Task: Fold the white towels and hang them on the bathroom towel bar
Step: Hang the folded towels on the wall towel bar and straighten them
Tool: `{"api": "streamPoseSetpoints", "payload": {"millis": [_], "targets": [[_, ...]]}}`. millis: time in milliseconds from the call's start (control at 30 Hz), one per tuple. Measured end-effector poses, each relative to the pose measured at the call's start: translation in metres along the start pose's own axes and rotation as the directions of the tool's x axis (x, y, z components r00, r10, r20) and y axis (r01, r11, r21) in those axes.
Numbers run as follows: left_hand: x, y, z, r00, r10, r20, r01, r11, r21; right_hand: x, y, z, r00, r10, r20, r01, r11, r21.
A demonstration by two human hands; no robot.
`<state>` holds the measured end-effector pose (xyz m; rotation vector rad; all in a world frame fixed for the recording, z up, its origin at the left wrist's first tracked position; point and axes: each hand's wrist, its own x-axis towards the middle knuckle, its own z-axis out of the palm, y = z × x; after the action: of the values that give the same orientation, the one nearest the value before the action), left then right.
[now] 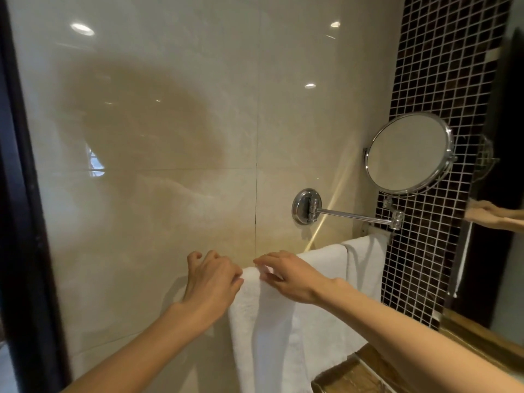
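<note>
Below the round mirror (408,153), right hand (289,276) flat on the white towel (263,321); left hand (211,282) curled at its edge, grip unclear.

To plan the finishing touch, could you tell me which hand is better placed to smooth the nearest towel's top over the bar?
Probably the right hand: its fingers lie straight across the top of the nearest towel, while the left hand curls beside its edge.

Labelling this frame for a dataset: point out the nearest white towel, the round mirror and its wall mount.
nearest white towel (263,321), head view, hanging front panel.
round mirror (408,153), head view, centre of glass.
wall mount (301,206), head view, chrome base plate.
</note>
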<state>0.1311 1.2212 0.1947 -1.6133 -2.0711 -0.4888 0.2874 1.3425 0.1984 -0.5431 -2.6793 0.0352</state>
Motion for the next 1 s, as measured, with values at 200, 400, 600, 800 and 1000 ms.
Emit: {"api": "streamPoseSetpoints", "payload": {"millis": [200, 400, 600, 800, 1000], "targets": [[0.011, 0.012, -0.006, 0.997, 0.066, 0.048, -0.067, 0.998, 0.013, -0.006, 0.033, -0.016, 0.963, 0.237, 0.131, -0.219, 0.966, -0.14], [0.016, 0.016, -0.003, 0.979, 0.15, 0.135, -0.165, 0.98, 0.112, -0.009, 0.046, -0.006, 0.968, 0.204, 0.144, -0.159, 0.949, -0.271], [0.012, 0.013, -0.002, 0.978, 0.158, 0.137, -0.164, 0.986, 0.035, -0.016, 0.066, -0.003, 0.976, 0.168, 0.14, -0.115, 0.939, -0.323], [0.009, 0.012, -0.002, 0.98, 0.152, 0.127, -0.155, 0.988, 0.013, -0.02, 0.085, -0.01, 0.971, 0.17, 0.168, -0.088, 0.909, -0.407], [0.01, 0.013, -0.005, 0.979, 0.14, 0.148, -0.143, 0.99, 0.01, -0.016, 0.069, -0.022, 0.98, 0.116, 0.163, -0.035, 0.903, -0.429]]}}
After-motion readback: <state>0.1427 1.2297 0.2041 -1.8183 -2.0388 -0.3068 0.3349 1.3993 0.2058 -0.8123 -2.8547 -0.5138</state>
